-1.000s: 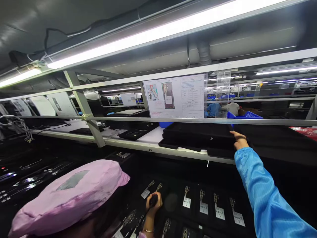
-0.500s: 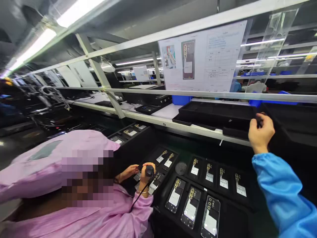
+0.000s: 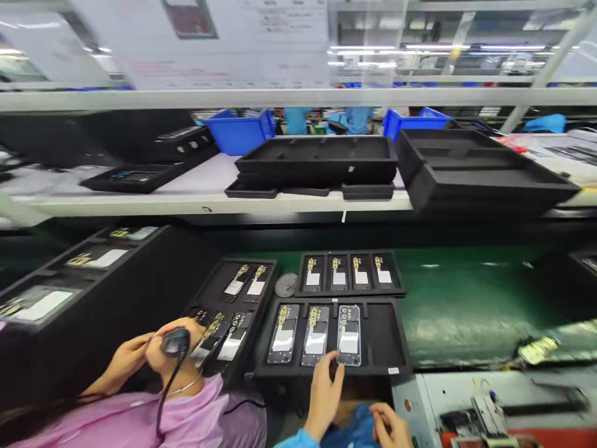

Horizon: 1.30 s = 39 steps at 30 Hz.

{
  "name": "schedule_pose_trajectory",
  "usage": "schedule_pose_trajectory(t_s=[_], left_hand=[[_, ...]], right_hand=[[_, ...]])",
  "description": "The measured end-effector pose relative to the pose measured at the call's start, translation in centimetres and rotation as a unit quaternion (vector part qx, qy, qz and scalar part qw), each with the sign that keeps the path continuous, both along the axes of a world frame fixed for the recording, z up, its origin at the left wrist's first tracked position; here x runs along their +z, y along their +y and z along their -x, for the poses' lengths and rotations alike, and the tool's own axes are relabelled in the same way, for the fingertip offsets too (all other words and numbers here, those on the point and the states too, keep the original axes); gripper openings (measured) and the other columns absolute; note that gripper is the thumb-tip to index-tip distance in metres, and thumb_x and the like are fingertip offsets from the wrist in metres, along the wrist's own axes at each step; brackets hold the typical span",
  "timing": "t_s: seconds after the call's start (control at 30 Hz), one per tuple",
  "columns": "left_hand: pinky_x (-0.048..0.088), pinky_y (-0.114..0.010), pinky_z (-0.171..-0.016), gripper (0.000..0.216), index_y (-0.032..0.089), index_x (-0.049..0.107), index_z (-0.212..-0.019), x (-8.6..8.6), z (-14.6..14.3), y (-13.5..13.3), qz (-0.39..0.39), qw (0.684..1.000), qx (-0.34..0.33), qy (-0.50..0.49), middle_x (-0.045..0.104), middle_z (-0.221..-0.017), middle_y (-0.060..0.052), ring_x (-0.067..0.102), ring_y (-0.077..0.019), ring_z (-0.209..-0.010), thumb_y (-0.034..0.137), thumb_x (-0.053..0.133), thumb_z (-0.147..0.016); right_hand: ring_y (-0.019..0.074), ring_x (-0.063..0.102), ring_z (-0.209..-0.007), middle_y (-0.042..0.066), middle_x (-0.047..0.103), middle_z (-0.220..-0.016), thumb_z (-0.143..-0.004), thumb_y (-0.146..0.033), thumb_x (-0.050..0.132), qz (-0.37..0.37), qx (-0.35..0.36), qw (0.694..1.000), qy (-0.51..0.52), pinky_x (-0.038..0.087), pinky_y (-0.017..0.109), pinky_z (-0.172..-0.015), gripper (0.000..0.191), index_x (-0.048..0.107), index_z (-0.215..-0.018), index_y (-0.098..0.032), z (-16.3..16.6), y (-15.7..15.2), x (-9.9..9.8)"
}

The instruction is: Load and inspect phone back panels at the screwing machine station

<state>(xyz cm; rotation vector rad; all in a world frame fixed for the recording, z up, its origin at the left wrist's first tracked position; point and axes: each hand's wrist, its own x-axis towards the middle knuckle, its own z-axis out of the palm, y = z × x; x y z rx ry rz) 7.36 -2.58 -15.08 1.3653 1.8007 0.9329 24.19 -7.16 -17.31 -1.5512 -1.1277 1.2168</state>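
Three phone back covers with gold camera rings lie in the near black tray (image 3: 385, 339). My left hand (image 3: 326, 395) is at the tray's front edge, thumb and index finger apart at the lower left corner of the rightmost phone back cover (image 3: 349, 336). Whether the fingertips touch it is hard to tell. My right hand (image 3: 390, 426) is low at the bottom edge of view, loosely curled with nothing visible in it. Behind, a second black tray (image 3: 321, 294) holds several phone back covers.
To the left, a co-worker's hand (image 3: 172, 348) grips a dark corded device (image 3: 176, 342) beside another tray of covers (image 3: 233, 261). Black trays (image 3: 317, 165) and blue bins (image 3: 240, 134) stand on the shelf. Green belt (image 3: 457, 298) and a metal fixture (image 3: 489, 414) lie right.
The view has turned right and downward. My right hand has left the black trays on the shelf and come down low. My left hand has come into view at the near tray.
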Motion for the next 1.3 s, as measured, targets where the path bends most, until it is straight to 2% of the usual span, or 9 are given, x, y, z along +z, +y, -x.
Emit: schedule_pose_trajectory(t_s=[0.13, 0.3, 0.37, 0.5, 0.63, 0.73, 1.0, 1.2, 1.3], left_hand=[[0.028, -0.052, -0.117, 0.046, 0.015, 0.061, -0.123, 0.1, 0.0, 5.6, -0.064, 0.986, -0.112, 0.11, 0.055, -0.138, -0.016, 0.04, -0.0311, -0.136, 0.04, 0.047, -0.087], [0.016, -0.063, -0.117, 0.055, 0.019, 0.063, -0.125, -1.2, -1.7, 8.1, -0.103, 0.937, -0.271, 0.193, 0.046, -0.148, -0.014, 0.019, -0.0419, -0.145, 0.041, 0.067, -0.074], [0.015, -0.066, -0.115, 0.047, 0.016, 0.065, -0.124, -2.2, -1.7, 8.3, -0.116, 0.918, -0.297, 0.236, 0.047, -0.148, -0.015, 0.02, -0.0444, -0.144, 0.037, 0.059, -0.081], [0.038, -0.056, -0.106, 0.041, 0.018, 0.066, -0.123, -3.3, -1.6, 8.6, -0.185, 0.838, -0.297, 0.419, 0.05, -0.145, -0.014, 0.038, -0.0427, -0.135, 0.036, 0.05, -0.089], [0.044, -0.051, -0.101, 0.043, 0.015, 0.069, -0.118, -2.8, -2.1, 8.5, -0.242, 0.81, -0.278, 0.456, 0.056, -0.138, -0.014, 0.045, -0.0409, -0.128, 0.035, 0.039, -0.094], [0.045, -0.049, -0.1, 0.044, 0.016, 0.069, -0.117, -2.3, -2.5, 8.3, -0.242, 0.81, -0.268, 0.462, 0.057, -0.138, -0.013, 0.048, -0.0389, -0.127, 0.036, 0.036, -0.095], [0.045, -0.046, -0.099, 0.041, 0.018, 0.067, -0.118, -2.0, -2.6, 8.1, -0.228, 0.814, -0.244, 0.475, 0.057, -0.139, -0.01, 0.05, -0.0365, -0.125, 0.035, 0.039, -0.094], [0.043, -0.047, -0.102, 0.035, 0.021, 0.068, -0.116, -2.1, -2.4, 8.2, -0.205, 0.819, -0.243, 0.477, 0.057, -0.139, -0.007, 0.047, -0.0344, -0.129, 0.032, 0.043, -0.093], [0.042, -0.048, -0.103, 0.034, 0.023, 0.068, -0.116, -2.3, -2.2, 8.5, -0.19, 0.824, -0.246, 0.473, 0.057, -0.14, -0.006, 0.046, -0.0338, -0.13, 0.032, 0.044, -0.093]], right_hand=[[0.0248, 0.052, -0.04, 0.0, 0.055, -0.04, -0.062, -0.064, 0.061, 0.038, -0.061, 0.997, -0.006, 0.039, 0.036, -0.045, 0.034, 0.073, -0.066, -0.032, -2.0, -3.2, -0.6], [0.0268, 0.057, -0.047, 0.002, 0.059, -0.048, -0.068, -0.06, 0.058, 0.043, -0.276, 0.959, -0.045, 0.045, 0.039, -0.049, 0.037, 0.075, -0.076, -0.028, -5.6, -8.7, 0.8], [0.0275, 0.057, -0.047, 0.001, 0.058, -0.048, -0.069, -0.06, 0.056, 0.043, -0.376, 0.922, -0.078, 0.046, 0.04, -0.048, 0.036, 0.074, -0.075, -0.029, -6.8, -12.7, 0.7], [0.032, 0.065, -0.055, 0.004, 0.068, -0.06, -0.069, -0.057, 0.057, 0.052, -0.559, 0.803, -0.201, 0.052, 0.043, -0.051, 0.031, 0.073, -0.076, -0.031, -7.7, -21.7, 0.1], [0.0325, 0.071, -0.072, 0.008, 0.076, -0.082, -0.081, -0.048, 0.05, 0.052, -0.573, 0.747, -0.333, 0.059, 0.044, -0.062, 0.03, 0.072, -0.084, -0.028, -7.0, -26.8, -0.4], [0.0296, 0.071, -0.08, 0.011, 0.075, -0.089, -0.088, -0.04, 0.043, 0.052, -0.526, 0.758, -0.382, 0.059, 0.043, -0.071, 0.033, 0.07, -0.091, -0.022, -6.9, -25.4, -1.1], [0.026, 0.061, -0.1, 0.01, 0.063, -0.105, -0.086, -0.025, 0.053, 0.005, -0.372, 0.826, -0.423, 0.053, 0.04, -0.089, 0.032, 0.066, -0.116, -0.023, -11.0, -13.3, -2.0], [0.0313, 0.058, -0.098, 0.013, 0.06, -0.107, -0.091, -0.036, 0.052, -0.006, -0.309, 0.83, -0.464, 0.053, 0.046, -0.081, 0.031, 0.07, -0.114, -0.027, -12.8, -12.7, -2.4], [0.0316, 0.06, -0.09, 0.014, 0.063, -0.096, -0.093, -0.052, 0.044, -0.009, -0.341, 0.82, -0.459, 0.051, 0.049, -0.077, 0.043, 0.07, -0.115, -0.026, -12.5, -13.1, -2.6]])
